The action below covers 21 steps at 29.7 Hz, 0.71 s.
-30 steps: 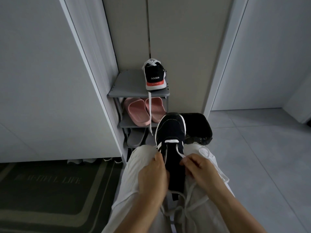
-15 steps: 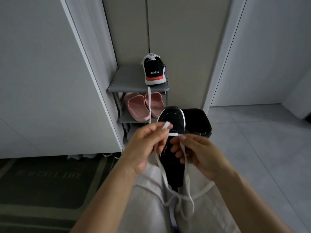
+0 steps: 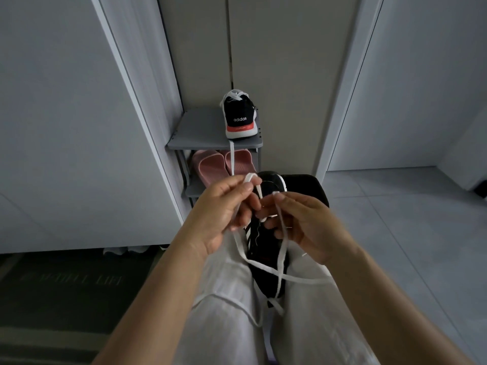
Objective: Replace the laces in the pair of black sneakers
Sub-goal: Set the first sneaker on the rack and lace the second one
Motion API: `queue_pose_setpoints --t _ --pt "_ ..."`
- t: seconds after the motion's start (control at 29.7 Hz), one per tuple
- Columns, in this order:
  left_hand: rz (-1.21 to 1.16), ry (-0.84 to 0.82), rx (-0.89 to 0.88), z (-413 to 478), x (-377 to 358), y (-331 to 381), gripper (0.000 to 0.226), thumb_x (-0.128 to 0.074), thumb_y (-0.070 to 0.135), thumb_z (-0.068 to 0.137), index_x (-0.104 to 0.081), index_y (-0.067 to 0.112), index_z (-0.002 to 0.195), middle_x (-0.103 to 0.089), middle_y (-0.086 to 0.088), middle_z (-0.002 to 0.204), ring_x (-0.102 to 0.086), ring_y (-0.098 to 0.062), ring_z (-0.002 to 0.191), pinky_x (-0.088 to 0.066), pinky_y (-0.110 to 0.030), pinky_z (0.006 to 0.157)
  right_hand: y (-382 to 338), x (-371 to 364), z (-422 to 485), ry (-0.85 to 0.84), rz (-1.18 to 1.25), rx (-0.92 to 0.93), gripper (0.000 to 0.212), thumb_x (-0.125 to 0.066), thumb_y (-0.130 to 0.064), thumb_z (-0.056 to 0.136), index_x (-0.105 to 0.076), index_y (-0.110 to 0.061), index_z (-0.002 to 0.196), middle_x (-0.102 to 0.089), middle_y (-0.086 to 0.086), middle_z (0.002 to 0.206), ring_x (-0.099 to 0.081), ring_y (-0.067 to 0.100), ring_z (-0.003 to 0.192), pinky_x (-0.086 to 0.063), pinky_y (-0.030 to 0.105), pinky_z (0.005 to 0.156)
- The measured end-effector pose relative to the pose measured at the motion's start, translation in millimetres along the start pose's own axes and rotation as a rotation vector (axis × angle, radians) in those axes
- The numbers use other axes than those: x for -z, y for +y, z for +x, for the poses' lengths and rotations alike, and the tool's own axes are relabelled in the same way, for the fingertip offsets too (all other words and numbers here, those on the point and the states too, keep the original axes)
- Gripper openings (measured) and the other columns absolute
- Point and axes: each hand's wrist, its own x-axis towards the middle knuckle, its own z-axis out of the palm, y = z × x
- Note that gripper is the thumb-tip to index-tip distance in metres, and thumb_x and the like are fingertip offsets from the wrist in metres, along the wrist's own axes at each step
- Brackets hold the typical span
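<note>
Pinching white lace (image 3: pixel 250 177) with fingers of left hand (image 3: pixel 224 214) and right hand (image 3: pixel 303 227), both raised over sneaker (image 3: pixel 263 248) lying toe-outward on lap (image 3: pixel 232 299). On top shelf (image 3: pixel 197 133) of rack: second sneaker (image 3: pixel 239 115), heel outward.

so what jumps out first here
The left hand and right hand at centre each pinch a white lace above a black sneaker lying on the lap. Behind them, a second sneaker sits on the top shelf of a grey rack, above pink slippers.
</note>
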Motion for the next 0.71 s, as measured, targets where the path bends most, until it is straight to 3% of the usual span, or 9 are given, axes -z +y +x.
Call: queue_pose_setpoints --t 0.1,0.27,0.34,0.44,0.54,0.64,0.71 --pt "-0.049 0.082 -0.017 0 20 0 0.019 -0.047 0.010 0.093 -0.065 0.007 0.096 -0.058 0.000 0.058 -0.033 -0.004 0.033 -0.018 -0.011 0.030 -1 14 0 0.121 0.050 0.069 0.030 -0.042 -0.017 0.097 -0.062 -0.005 0.078 -0.054 0.002 0.055 -0.034 0.006 0.037 -0.025 0.013 0.033" --pt "-0.116 0.190 -0.061 -3 48 5 0.024 -0.050 0.017 0.091 -0.069 0.010 0.078 -0.055 0.000 0.053 -0.031 -0.004 0.030 -0.019 -0.010 0.030 -1 35 -7 0.225 0.124 0.049 0.038 -0.040 -0.017 0.096 -0.056 -0.006 0.063 -0.039 0.002 0.044 -0.023 0.006 0.031 -0.017 0.012 0.032" --pt "-0.099 0.115 -0.093 -9 45 6 0.021 -0.057 0.028 0.082 -0.071 0.013 0.080 -0.058 0.000 0.055 -0.033 -0.005 0.030 -0.022 -0.010 0.031 4 34 -10 0.210 0.114 0.022 0.037 -0.039 -0.016 0.096 -0.055 -0.005 0.064 -0.040 0.003 0.044 -0.025 0.007 0.032 -0.017 0.013 0.032" --pt "-0.204 0.027 -0.200 -20 56 20 0.036 -0.071 0.043 0.066 -0.071 0.015 0.088 -0.059 0.004 0.057 -0.036 -0.001 0.029 -0.025 -0.008 0.030 5 34 -13 0.187 0.146 0.019 0.036 -0.038 -0.016 0.096 -0.058 -0.004 0.069 -0.045 0.004 0.048 -0.028 0.007 0.033 -0.017 0.013 0.033" --pt "-0.297 0.124 -0.339 -23 86 42 0.034 -0.058 0.041 0.079 -0.062 0.015 0.100 -0.060 0.009 0.057 -0.035 -0.001 0.027 -0.020 -0.009 0.030 -1 40 -15 0.189 0.191 0.038 0.033 -0.038 -0.019 0.095 -0.061 -0.005 0.075 -0.046 0.003 0.049 -0.028 0.006 0.033 -0.018 0.012 0.033" --pt "-0.071 0.331 -0.227 -15 87 31 0.022 -0.046 0.028 0.092 -0.065 0.017 0.094 -0.060 0.005 0.054 -0.026 -0.002 0.026 -0.015 -0.013 0.030 0 43 -11 0.184 0.166 0.045 0.033 -0.038 -0.019 0.096 -0.060 -0.004 0.076 -0.048 0.003 0.050 -0.031 0.006 0.034 -0.021 0.012 0.031" --pt "0.106 0.217 -0.066 -14 72 6 0.024 -0.048 0.029 0.091 -0.068 0.016 0.094 -0.062 -0.002 0.060 -0.025 -0.003 0.028 -0.017 -0.011 0.032 4 42 -9 0.176 0.130 0.026 0.033 -0.038 -0.019 0.097 -0.059 -0.004 0.077 -0.050 0.003 0.050 -0.032 0.006 0.034 -0.023 0.013 0.031"
